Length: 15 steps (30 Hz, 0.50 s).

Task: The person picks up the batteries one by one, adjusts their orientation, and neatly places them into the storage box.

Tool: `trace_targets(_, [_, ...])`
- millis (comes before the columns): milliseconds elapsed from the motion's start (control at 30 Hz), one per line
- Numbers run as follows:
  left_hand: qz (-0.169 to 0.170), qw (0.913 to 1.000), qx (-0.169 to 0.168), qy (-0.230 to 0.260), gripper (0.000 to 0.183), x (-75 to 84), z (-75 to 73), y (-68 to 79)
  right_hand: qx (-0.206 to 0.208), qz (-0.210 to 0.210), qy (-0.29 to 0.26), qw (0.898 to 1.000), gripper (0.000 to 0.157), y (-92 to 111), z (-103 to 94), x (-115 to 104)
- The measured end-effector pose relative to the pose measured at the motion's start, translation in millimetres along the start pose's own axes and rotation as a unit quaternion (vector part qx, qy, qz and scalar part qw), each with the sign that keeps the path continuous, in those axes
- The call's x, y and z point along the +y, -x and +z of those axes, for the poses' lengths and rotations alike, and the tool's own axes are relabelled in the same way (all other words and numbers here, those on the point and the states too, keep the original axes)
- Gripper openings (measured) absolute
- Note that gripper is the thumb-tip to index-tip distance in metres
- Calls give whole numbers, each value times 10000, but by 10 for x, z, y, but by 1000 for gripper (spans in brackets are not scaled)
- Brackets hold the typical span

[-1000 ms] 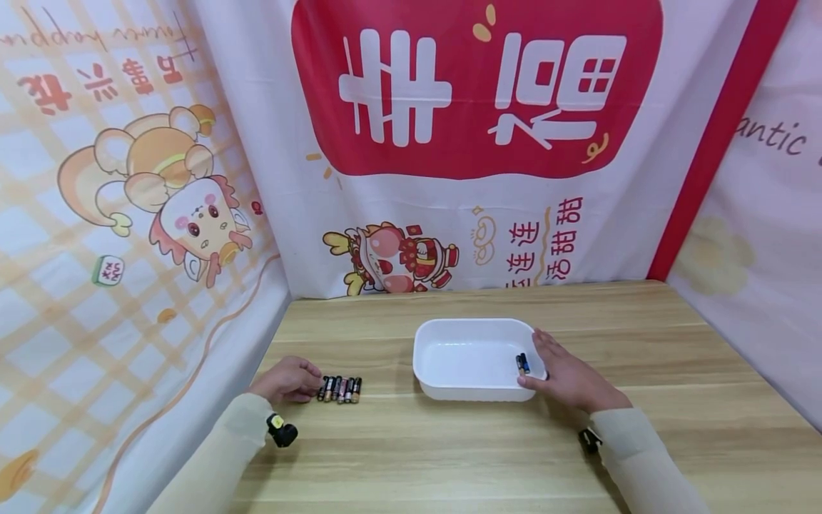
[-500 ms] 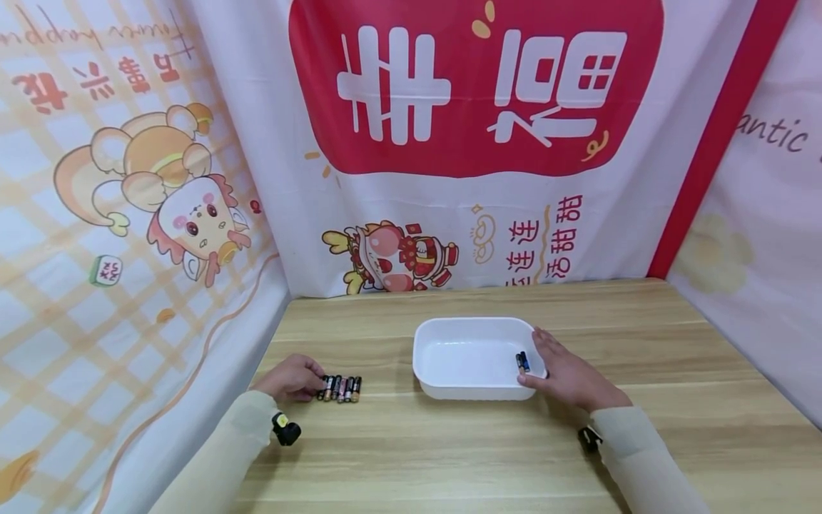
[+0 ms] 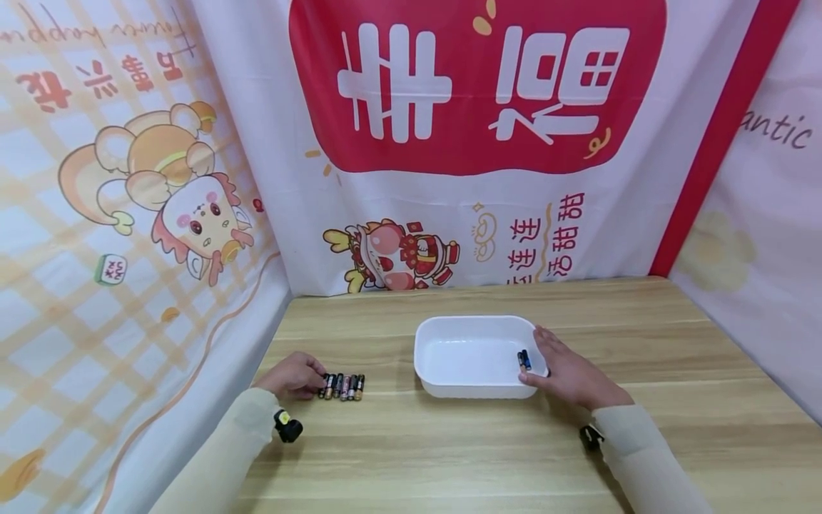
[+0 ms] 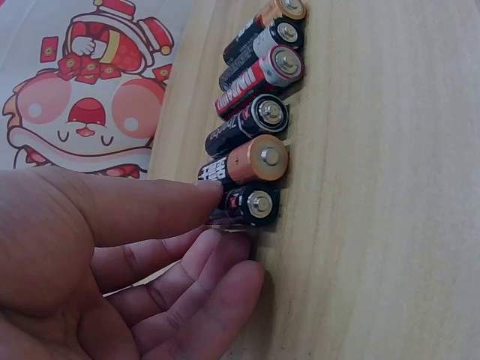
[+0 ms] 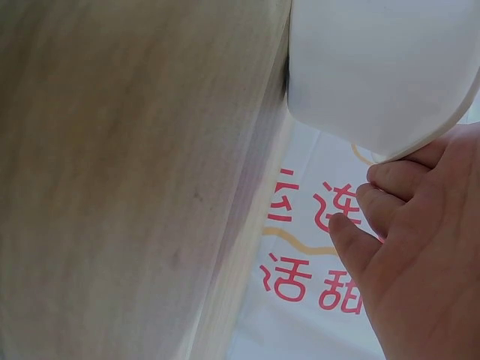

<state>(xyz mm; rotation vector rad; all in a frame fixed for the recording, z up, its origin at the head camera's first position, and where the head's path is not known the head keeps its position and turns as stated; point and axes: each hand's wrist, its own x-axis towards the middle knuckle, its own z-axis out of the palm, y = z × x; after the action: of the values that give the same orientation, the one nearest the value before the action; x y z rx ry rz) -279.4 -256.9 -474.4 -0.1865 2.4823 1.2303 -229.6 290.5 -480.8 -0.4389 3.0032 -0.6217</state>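
On the left of the table, several AA-type batteries (image 3: 347, 387) lie side by side in a row. My left hand (image 3: 295, 376) is at the row's left end. In the left wrist view its thumb and fingers pinch the black end battery (image 4: 259, 205), beside a copper-topped battery (image 4: 259, 159). A white plastic tub (image 3: 475, 392) stands right of the row, with two batteries (image 3: 524, 359) lying inside near its right wall. My right hand (image 3: 568, 371) holds the tub's right end, thumb over the front corner of the rim, fingers along the outside.
The wood-grain table (image 3: 411, 457) ends at a printed cloth backdrop (image 3: 276, 214) behind. Another printed cloth (image 3: 128, 300) borders the left side, and a pale one (image 3: 738, 285) the right. A small black camera (image 3: 289, 426) sits on the left wrist.
My left hand has shifted slightly right, closer onto the end battery of the row. The right hand and the tub stay where they were.
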Motion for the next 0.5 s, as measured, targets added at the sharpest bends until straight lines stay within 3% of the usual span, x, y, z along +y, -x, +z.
trace_targets(300, [248, 9971, 167, -695, 19, 91, 30, -3, 0, -5, 4, 10000, 105, -3, -3, 18])
trace_targets(500, [379, 9951, 192, -892, 17, 95, 15, 6, -10, 33, 14, 10000, 105, 0, -3, 17])
